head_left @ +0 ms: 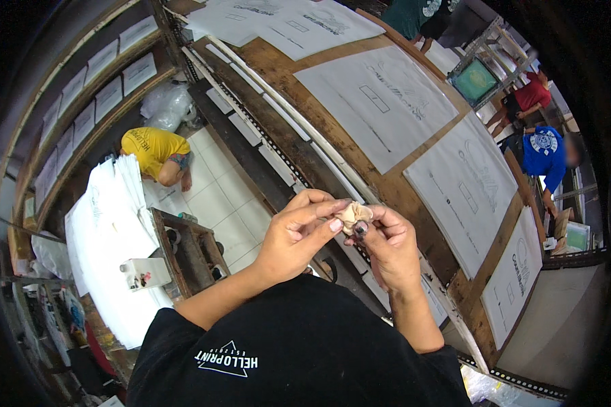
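Both my hands meet in front of my chest, fingertips dark with stains. Between them is a small crumpled cream-coloured piece (352, 216), soft-looking; whether it is cloth or thin rubber I cannot tell. My left hand (293, 234) pinches it from the left with thumb and fingers. From the right, the thumb and fingers of my right hand (390, 245) grip its other side. The piece is held up above the near edge of a long wooden table (339, 146). White printed sheets (380, 108) lie flat on that table, beyond my hands.
Someone in a yellow shirt (153, 149) crouches on the tiled floor (214, 203) at left. Nearby are a stack of white sheets (105, 230) and a white plastic container (146, 273). Other people, one in a blue shirt (546, 152), are at far right. Shelves (166, 57) line the left.
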### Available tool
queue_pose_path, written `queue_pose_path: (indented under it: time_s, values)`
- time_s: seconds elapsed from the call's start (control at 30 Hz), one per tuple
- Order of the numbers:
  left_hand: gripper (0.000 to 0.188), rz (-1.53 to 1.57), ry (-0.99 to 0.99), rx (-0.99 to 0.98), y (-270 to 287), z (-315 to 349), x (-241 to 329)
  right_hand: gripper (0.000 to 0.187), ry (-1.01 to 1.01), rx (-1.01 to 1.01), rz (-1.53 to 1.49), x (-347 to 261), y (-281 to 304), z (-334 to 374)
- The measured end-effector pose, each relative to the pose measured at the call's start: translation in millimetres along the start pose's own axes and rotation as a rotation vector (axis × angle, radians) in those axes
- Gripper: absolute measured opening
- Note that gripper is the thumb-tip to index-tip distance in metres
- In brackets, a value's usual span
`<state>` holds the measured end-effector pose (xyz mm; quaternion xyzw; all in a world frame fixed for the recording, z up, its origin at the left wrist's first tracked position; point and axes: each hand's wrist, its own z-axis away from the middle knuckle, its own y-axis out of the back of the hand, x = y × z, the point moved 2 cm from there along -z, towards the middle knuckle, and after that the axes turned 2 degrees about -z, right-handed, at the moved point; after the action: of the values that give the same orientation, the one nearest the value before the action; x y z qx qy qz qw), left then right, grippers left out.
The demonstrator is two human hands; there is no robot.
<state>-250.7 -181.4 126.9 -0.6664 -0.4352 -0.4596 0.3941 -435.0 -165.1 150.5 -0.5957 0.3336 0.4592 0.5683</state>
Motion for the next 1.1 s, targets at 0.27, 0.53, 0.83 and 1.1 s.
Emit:
queue_pose_path:
  time_s: [0.27,0.53,0.83,1.1]
  values:
    - [0.036,-0.264,-0.125,0.016,14,-11,1,0.015,0.118,0.063,-0.193,22,-16,-12]
    - [0.061,-0.236,-0.016,0.251,71,26,-17,0.014,0.166,-0.037,0.287,48,-26,-43]
    - [0.070,-1.114,0.444,1.860,199,305,-131,0.017,-0.033,-0.272,0.387,113,-59,-69]
    - [0.061,-0.839,0.304,1.604,302,337,-120,0.021,-0.153,-0.322,0.118,120,-89,-93]
